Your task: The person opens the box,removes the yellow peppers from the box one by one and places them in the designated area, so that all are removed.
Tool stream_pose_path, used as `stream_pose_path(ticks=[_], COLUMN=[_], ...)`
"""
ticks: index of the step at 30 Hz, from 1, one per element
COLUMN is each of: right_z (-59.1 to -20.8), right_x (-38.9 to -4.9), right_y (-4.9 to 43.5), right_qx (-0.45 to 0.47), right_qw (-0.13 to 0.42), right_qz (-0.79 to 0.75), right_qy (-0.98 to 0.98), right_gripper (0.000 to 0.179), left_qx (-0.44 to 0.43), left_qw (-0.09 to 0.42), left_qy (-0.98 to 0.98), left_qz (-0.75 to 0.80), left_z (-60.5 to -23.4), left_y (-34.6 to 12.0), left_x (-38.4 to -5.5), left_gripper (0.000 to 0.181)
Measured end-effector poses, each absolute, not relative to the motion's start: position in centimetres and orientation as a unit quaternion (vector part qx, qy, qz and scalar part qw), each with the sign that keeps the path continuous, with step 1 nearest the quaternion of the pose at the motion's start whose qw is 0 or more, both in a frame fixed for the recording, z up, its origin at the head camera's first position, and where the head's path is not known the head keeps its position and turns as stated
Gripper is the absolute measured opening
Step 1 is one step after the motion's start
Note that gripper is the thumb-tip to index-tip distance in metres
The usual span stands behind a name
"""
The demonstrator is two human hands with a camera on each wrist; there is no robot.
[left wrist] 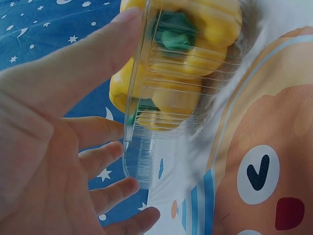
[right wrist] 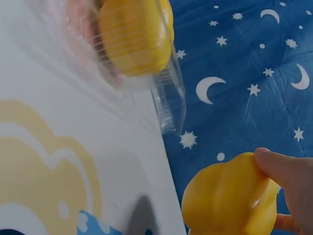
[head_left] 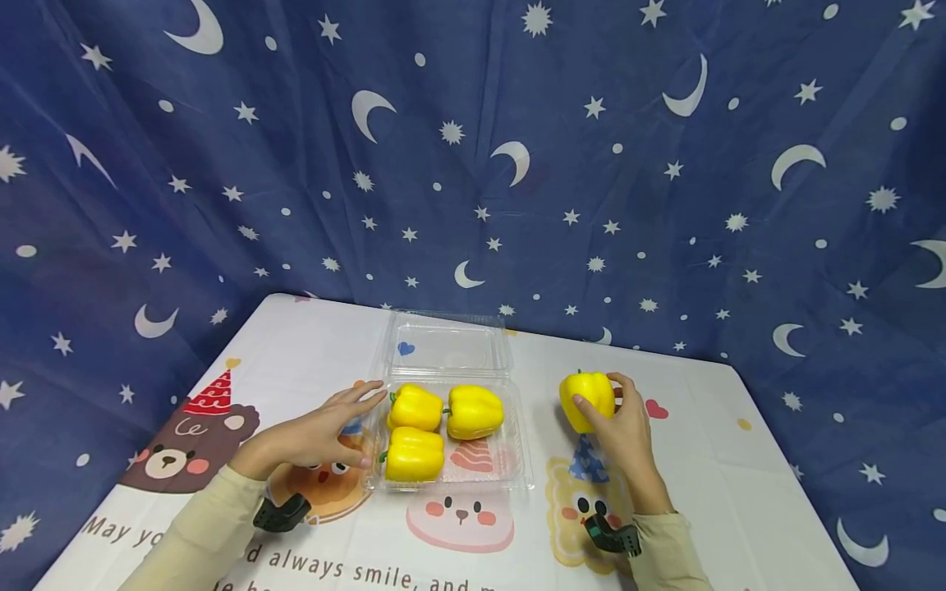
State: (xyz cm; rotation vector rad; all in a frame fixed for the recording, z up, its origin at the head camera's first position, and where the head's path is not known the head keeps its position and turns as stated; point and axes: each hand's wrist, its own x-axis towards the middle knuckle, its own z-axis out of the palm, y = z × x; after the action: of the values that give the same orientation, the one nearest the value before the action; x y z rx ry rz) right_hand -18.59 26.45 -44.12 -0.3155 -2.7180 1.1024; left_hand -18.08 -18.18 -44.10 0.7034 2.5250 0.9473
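Observation:
In the head view my right hand (head_left: 626, 423) grips a yellow bell pepper (head_left: 584, 398) between thumb and fingers, to the right of a clear plastic clamshell box (head_left: 523, 443). Three more yellow bell peppers lie in the box: one at back left (head_left: 416, 407), one at back right (head_left: 475, 412) and one at front left (head_left: 414, 455). The box's front right part shows bare plastic. My left hand (head_left: 318, 431) is at the box's left side, fingers spread and fairly straight. In the left wrist view, its thumb and fingertips are right at the box rim (left wrist: 132, 98).
The clear lid (head_left: 447, 349) lies folded back behind the box. A white cloth (head_left: 709, 427) printed with cartoon animals and lettering covers the table. Behind the table's back edge hangs a blue curtain (head_left: 554, 205) with moons and stars. Each wrist wears a dark band (head_left: 282, 514).

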Motion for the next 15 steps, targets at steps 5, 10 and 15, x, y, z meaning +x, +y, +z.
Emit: stream_pose_path(ticks=[5,10,15], right_z=[-44.7,-45.2,-45.9], right_x=[-18.7,-18.9,-19.1], right_y=[26.9,27.1,27.2], right_qx=[-0.118,-0.124,-0.124], right_qw=[0.095,0.092,0.091], right_qz=[0.355,0.350,0.341], right_qy=[-0.923,-0.924,-0.927], right_gripper=[0.073,0.074,0.076], left_qx=[0.250,0.248,0.250], left_qw=[0.176,0.176,0.175], left_qy=[0.891,0.891,0.892], left_qz=[0.335,0.335,0.335], left_z=[-44.1,-44.0,-44.1], left_y=[-18.2,-18.1,-18.2], left_x=[-18.1,-18.0,-18.0], left_gripper=[0.100,0.100,0.100])
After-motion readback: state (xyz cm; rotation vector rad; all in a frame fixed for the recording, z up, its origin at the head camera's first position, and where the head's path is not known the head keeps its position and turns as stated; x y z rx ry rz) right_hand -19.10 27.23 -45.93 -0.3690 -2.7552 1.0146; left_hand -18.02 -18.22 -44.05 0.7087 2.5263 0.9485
